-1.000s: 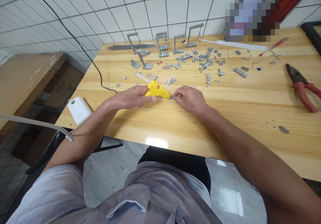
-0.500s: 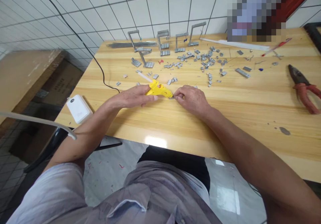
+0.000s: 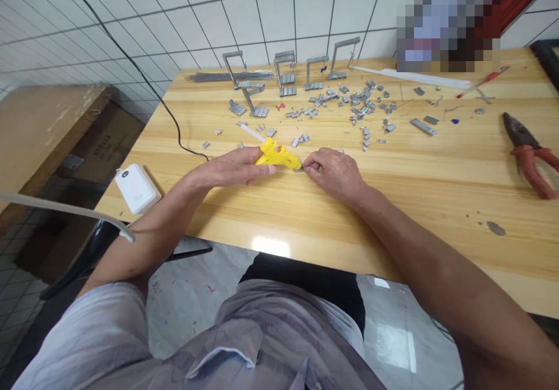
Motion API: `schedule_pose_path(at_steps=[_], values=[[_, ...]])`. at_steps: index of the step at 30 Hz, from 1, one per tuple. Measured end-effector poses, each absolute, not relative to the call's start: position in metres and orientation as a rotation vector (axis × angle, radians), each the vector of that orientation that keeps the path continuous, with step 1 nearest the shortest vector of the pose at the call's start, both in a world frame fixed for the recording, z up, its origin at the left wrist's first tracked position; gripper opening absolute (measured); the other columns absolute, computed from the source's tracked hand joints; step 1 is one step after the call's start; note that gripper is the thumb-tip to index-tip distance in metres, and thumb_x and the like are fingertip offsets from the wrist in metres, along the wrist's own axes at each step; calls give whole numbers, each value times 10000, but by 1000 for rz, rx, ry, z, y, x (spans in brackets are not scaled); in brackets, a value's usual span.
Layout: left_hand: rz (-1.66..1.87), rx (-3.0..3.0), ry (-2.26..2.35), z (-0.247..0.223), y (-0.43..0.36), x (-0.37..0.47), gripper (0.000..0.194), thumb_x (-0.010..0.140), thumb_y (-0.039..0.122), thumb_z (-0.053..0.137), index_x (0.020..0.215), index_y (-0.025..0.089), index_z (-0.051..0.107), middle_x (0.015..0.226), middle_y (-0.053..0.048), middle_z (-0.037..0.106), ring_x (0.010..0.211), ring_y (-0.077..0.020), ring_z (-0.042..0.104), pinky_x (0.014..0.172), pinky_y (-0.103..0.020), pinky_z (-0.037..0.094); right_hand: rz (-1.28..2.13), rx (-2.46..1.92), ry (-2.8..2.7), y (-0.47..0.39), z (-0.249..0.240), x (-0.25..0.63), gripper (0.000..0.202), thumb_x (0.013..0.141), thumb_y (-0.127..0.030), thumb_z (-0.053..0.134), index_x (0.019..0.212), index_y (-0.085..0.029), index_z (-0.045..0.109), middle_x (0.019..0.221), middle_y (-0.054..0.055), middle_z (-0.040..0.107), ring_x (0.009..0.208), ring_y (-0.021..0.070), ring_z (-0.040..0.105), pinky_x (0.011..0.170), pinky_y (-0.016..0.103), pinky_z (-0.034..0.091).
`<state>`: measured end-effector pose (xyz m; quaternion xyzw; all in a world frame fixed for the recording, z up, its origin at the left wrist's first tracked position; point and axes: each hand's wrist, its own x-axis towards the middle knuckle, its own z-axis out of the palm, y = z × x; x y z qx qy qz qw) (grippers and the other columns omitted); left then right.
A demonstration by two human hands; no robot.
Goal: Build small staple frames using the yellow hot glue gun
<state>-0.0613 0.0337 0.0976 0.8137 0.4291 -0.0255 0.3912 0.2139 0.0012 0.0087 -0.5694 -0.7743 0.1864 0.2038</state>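
Note:
My left hand point(image 3: 236, 167) is wrapped round a yellow hot glue gun point(image 3: 279, 156) just above the wooden table. A whitish glue stick point(image 3: 252, 132) pokes out of its back end, up and to the left. The gun's nozzle points right and down, at the fingertips of my right hand point(image 3: 334, 170). Those fingers are pinched together on a small grey metal piece point(image 3: 299, 170), mostly hidden by the fingers and nozzle. Beyond the gun lie small grey staple-like strips point(image 3: 300, 140).
Several grey stands built of staple strips point(image 3: 287, 92) stand along the back, with loose strips point(image 3: 362, 106) scattered before them. Red-handled pliers point(image 3: 526, 154) lie at right, a white power bank point(image 3: 138, 189) at left. A black cable point(image 3: 180, 131) crosses the table's left side.

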Motion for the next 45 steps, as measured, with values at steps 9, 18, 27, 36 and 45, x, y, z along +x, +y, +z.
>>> schedule_pose_path(at_steps=[9,18,27,36,45], values=[[-58,2061,1108,98,34,-64,419,1063,581,608,1081,176,710,747,-9,579,638,-152,557,572,-224,435,487,-1586,-2163,1,7,214,232,985,-193,646,1046,-269,857,1070,61,824,980,237,709,749,326,416],[-36,2066,1079,96,33,-62,485,1069,640,608,1120,174,734,767,-22,601,677,-162,577,576,-227,433,513,-1557,-2148,1,6,216,268,950,-172,645,1060,-279,865,1066,53,830,989,237,720,770,332,445],[-71,2078,1131,98,32,-63,477,1081,576,578,1272,171,744,787,-13,613,691,-164,584,605,-229,453,525,-1586,-2139,1,8,216,278,925,-160,638,1059,-275,853,1091,47,835,1005,242,735,802,335,494],[-26,2073,1101,95,32,-61,448,1078,544,601,1292,175,739,757,-3,595,660,-151,562,574,-210,436,538,-1567,-2145,1,10,215,268,916,-160,636,1021,-286,848,1043,41,821,990,241,724,786,334,480],[-47,2068,1117,96,32,-63,480,1074,578,590,1266,165,743,772,-11,614,683,-166,582,601,-226,457,532,-1588,-2151,0,9,215,269,932,-171,640,1050,-281,854,1110,50,833,1019,245,732,782,333,463]])
